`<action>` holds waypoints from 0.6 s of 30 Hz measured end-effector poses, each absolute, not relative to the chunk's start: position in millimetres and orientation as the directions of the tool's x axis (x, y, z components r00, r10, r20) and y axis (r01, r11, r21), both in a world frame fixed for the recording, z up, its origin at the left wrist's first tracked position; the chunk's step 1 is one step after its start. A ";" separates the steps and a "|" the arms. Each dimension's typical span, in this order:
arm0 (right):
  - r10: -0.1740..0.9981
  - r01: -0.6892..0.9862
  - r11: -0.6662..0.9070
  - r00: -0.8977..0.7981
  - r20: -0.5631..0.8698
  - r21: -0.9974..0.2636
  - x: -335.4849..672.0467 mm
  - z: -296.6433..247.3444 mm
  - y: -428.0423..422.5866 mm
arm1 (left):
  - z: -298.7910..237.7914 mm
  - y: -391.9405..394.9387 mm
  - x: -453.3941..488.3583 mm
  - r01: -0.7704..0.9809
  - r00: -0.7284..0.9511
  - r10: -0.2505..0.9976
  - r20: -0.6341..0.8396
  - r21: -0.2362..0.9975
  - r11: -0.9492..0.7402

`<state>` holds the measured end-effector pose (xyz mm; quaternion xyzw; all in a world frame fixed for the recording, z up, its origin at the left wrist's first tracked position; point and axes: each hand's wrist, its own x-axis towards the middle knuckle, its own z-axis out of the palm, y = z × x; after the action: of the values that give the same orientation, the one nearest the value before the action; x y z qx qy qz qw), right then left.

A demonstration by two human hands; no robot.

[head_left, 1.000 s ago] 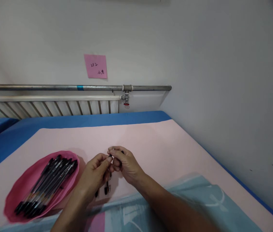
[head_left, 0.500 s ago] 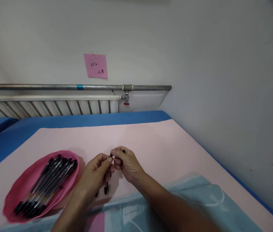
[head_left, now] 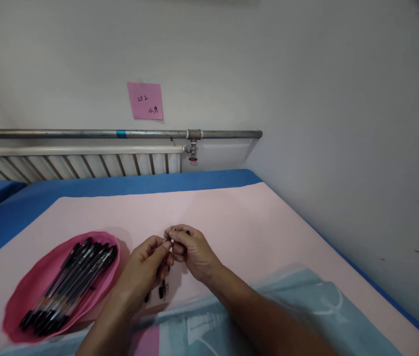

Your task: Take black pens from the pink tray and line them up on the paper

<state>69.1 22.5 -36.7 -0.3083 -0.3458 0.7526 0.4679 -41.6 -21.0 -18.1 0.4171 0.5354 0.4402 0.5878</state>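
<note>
My left hand (head_left: 150, 259) is closed in a pinch, with a small black pen part (head_left: 168, 239) at the tips of its thumb and forefinger. Against it, my right hand (head_left: 193, 249) is closed too, fingertips meeting those of the left. A black rod-like pen piece (head_left: 188, 232) pokes out above the right hand's curled fingers; the rest of it is hidden. Just below the hands, small black pen parts (head_left: 161, 291) lie on the pink surface, partly covered by my left hand and wrist.
A pink scalloped basket (head_left: 13, 306) at left holds several black gel pens (head_left: 72, 282). Light blue patterned cloth (head_left: 298, 291) covers the near edge under my forearms. Behind the pink tabletop (head_left: 224, 207) run a blue border, a radiator (head_left: 113, 163) and a metal pipe. A wall rises at right.
My right thumb and forefinger have shifted slightly up and left around the small black part. Both hands stay together, and the view has moved a little.
</note>
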 end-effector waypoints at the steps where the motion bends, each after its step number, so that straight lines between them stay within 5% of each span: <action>1: 0.917 -0.485 -0.327 -0.369 -0.149 -0.811 69.2 -36.3 22.3 | -17.8 -21.1 -41.6 -0.075 0.034 0.965 -0.261 0.962 0.263; 18: 0.975 -0.603 -0.187 -0.021 -0.220 -0.775 98.5 -37.6 54.7 | -22.1 -19.8 -41.5 -0.045 0.096 0.941 -0.325 0.943 0.330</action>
<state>98.5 54.7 -37.6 -0.3789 -0.2454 0.6709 0.5883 -41.5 -19.8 -22.1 0.4159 0.5383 0.4026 0.6125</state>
